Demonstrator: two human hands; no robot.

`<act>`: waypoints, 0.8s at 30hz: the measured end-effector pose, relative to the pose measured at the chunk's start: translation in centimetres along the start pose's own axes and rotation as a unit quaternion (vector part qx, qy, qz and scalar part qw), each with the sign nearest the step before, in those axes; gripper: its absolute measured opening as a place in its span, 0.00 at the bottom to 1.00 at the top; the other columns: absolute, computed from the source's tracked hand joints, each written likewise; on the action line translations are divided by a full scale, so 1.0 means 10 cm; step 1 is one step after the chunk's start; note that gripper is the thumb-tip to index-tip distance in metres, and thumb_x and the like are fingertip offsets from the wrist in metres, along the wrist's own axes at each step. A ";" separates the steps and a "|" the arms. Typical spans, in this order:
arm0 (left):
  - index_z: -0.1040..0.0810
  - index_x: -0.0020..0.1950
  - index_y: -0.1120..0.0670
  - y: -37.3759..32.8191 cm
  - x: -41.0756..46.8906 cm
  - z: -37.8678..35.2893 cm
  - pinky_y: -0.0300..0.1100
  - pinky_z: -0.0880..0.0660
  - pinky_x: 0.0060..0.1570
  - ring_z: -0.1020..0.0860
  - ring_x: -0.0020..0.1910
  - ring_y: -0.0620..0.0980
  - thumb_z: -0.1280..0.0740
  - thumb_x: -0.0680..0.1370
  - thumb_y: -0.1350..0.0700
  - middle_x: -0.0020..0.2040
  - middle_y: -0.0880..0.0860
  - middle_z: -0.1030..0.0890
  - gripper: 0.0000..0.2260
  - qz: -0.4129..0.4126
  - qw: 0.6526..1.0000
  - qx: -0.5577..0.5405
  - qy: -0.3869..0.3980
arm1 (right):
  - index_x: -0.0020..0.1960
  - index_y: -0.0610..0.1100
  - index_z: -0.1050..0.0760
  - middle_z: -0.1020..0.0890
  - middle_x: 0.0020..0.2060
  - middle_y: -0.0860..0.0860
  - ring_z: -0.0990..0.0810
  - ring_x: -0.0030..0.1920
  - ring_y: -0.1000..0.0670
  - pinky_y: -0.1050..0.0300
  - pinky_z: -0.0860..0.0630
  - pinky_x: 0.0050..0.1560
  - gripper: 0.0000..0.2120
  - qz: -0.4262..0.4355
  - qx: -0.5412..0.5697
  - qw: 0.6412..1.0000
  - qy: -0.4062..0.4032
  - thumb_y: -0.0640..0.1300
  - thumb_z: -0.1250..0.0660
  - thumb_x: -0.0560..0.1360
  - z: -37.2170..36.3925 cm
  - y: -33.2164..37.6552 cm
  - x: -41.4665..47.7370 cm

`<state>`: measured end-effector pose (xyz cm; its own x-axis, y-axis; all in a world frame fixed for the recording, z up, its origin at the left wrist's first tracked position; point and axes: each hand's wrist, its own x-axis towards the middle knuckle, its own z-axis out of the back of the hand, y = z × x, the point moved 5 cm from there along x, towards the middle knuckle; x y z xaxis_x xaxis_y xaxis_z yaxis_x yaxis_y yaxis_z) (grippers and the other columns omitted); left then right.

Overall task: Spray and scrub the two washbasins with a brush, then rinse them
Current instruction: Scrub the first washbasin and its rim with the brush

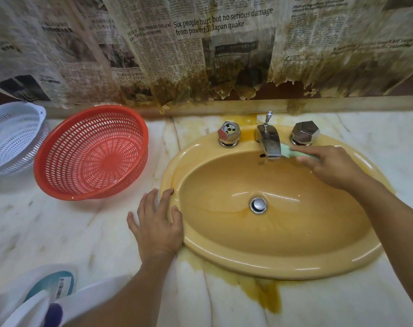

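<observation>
An oval yellow washbasin [224, 251] is set into a marble counter, with a chrome drain plug [258, 205] at its bottom. My right hand [333, 166] grips a pale green brush [286, 151] whose head is against the right side of the chrome tap spout [269, 142]. Two faceted chrome knobs flank the spout, the left knob [228, 133] and the right knob [305, 132]. My left hand [156, 223] lies flat, fingers spread, on the counter and the basin's left rim. A white spray bottle [35, 303] with a teal label shows at the bottom left. Only one basin is in view.
A red plastic colander [92, 152] leans on the counter left of the basin, with a white colander [11, 135] beyond it at the far left. Stained, torn newspaper [200, 55] covers the wall behind. Brown-yellow stains [264, 293] run down the counter in front of the basin.
</observation>
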<state>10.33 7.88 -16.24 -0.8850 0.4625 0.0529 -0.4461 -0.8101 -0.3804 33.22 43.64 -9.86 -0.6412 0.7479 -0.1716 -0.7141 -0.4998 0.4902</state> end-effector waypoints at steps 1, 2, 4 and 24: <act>0.29 0.74 0.37 -0.01 0.00 0.00 0.61 0.54 0.78 0.41 0.79 0.46 0.48 0.78 0.42 0.78 0.46 0.33 0.24 0.000 1.000 0.000 0.001 | 0.67 0.66 0.24 0.17 0.60 0.45 0.22 0.46 0.42 0.49 0.25 0.52 0.16 -0.008 0.009 1.000 -0.005 0.55 0.34 0.81 0.01 -0.02 -0.02; 0.29 0.74 0.38 -0.01 0.00 0.00 0.61 0.54 0.78 0.41 0.79 0.46 0.48 0.79 0.42 0.78 0.46 0.33 0.24 0.000 1.000 -0.001 0.001 | 0.67 0.65 0.24 0.16 0.59 0.45 0.23 0.45 0.42 0.50 0.25 0.50 0.15 -0.011 0.010 1.000 -0.008 0.55 0.35 0.81 0.00 0.00 -0.03; 0.29 0.74 0.38 -0.01 0.00 0.01 0.61 0.54 0.77 0.41 0.79 0.47 0.48 0.79 0.43 0.78 0.46 0.33 0.24 -0.001 1.000 -0.002 -0.001 | 0.67 0.60 0.22 0.16 0.60 0.45 0.22 0.49 0.41 0.49 0.25 0.52 0.15 -0.008 -0.003 1.000 -0.015 0.55 0.36 0.82 0.02 0.11 -0.07; 0.28 0.73 0.39 -0.05 0.02 0.06 0.62 0.52 0.77 0.38 0.77 0.48 0.48 0.78 0.42 0.76 0.47 0.32 0.24 -0.002 1.000 0.000 0.003 | 0.60 0.55 0.16 0.16 0.50 0.56 0.20 0.50 0.53 0.54 0.24 0.49 0.11 0.076 -0.085 0.985 0.131 0.52 0.34 0.82 0.80 0.95 -0.02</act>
<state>10.29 8.13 -15.51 -0.8827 0.4676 0.0477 -0.4490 -0.8089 -0.3796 28.86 42.22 1.71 -0.7788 0.5312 -0.3335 -0.6268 -0.6797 0.3809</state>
